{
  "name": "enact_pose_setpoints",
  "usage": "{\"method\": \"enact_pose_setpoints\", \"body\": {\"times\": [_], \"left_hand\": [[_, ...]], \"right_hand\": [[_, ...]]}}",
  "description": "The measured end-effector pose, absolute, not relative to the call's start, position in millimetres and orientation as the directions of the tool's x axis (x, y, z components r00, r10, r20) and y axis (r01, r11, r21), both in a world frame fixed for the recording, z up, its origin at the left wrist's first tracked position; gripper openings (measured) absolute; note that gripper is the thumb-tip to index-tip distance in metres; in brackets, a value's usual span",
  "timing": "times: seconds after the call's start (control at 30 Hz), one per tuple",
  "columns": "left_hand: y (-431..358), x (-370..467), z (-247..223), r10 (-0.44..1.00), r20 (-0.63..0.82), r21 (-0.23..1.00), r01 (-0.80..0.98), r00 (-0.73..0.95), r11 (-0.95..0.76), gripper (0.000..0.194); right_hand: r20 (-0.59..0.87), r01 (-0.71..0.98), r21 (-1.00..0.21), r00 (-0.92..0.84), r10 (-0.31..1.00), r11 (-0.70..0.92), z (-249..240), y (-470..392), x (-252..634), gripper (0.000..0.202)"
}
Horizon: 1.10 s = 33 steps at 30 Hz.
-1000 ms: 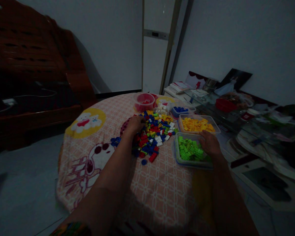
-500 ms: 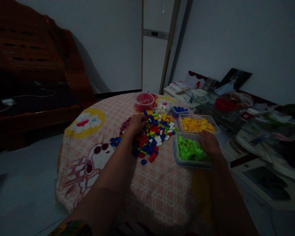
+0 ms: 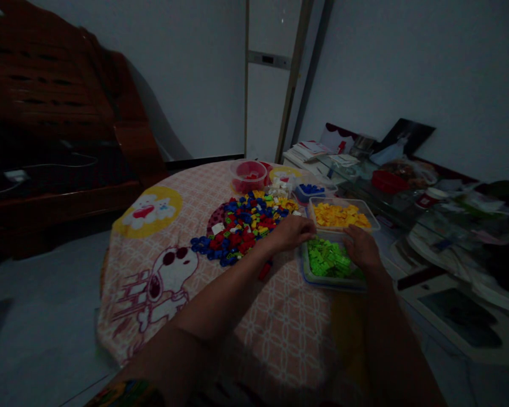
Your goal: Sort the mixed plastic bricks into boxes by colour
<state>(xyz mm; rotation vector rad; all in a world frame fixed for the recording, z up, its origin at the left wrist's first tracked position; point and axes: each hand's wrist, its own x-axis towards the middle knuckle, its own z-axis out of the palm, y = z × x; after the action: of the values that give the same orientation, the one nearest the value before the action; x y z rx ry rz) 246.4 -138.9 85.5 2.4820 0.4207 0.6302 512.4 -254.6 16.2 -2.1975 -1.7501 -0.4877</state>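
Note:
My left hand (image 3: 294,233) is over the left rim of a clear plastic box, its fingers pinched together. Whatever lies between those fingers is too small and dark to make out. Green toy bricks (image 3: 327,259) fill that box (image 3: 335,281). My right hand (image 3: 362,247) grips the box at its far right rim, close to the box of yellow bricks (image 3: 339,215) just behind. Left of my left hand spreads a heap of mixed toy bricks (image 3: 241,226) in red, blue, yellow, green and white, partly hidden by my left forearm.
At the back of the cloth-covered table (image 3: 275,333) stand a round tub with red pieces (image 3: 249,176), a pile of white bricks (image 3: 281,185) and a box of blue bricks (image 3: 311,189). A cluttered glass shelf (image 3: 365,172) runs along the right; a wooden bench (image 3: 127,133) is left.
My left hand has moved right, from the heap of mixed bricks to the green brick box. My right hand has stayed at the box rim.

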Motion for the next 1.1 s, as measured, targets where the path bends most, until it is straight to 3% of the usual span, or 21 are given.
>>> {"method": "enact_pose_setpoints", "body": {"times": [0.17,0.3,0.47,0.73,0.9,1.1], "left_hand": [[-141,249,84,0.395,0.367,0.551,0.146,0.842,-0.822,0.023],[-111,229,88,0.558,0.345,0.495,0.359,0.755,-0.791,0.022],[-68,190,79,0.782,0.261,0.359,0.694,0.567,-0.623,0.028],[-46,170,53,0.841,0.131,0.213,0.814,0.525,-0.541,0.031],[-44,172,50,0.861,0.145,0.257,0.822,0.487,-0.508,0.025],[-41,166,53,0.861,0.203,0.426,0.75,0.465,-0.506,0.02]], "right_hand": [[0.448,0.981,-0.022,0.18,0.876,-0.191,17,-255,512,0.039],[0.431,0.979,-0.036,0.198,0.88,-0.202,20,-255,511,0.04],[0.426,0.979,-0.046,0.2,0.882,-0.199,20,-255,511,0.041],[0.439,0.975,-0.054,0.217,0.872,-0.216,16,-255,511,0.041],[0.409,0.976,-0.032,0.208,0.889,-0.213,19,-254,512,0.041],[0.416,0.974,-0.001,0.208,0.885,-0.228,22,-255,509,0.038]]}}
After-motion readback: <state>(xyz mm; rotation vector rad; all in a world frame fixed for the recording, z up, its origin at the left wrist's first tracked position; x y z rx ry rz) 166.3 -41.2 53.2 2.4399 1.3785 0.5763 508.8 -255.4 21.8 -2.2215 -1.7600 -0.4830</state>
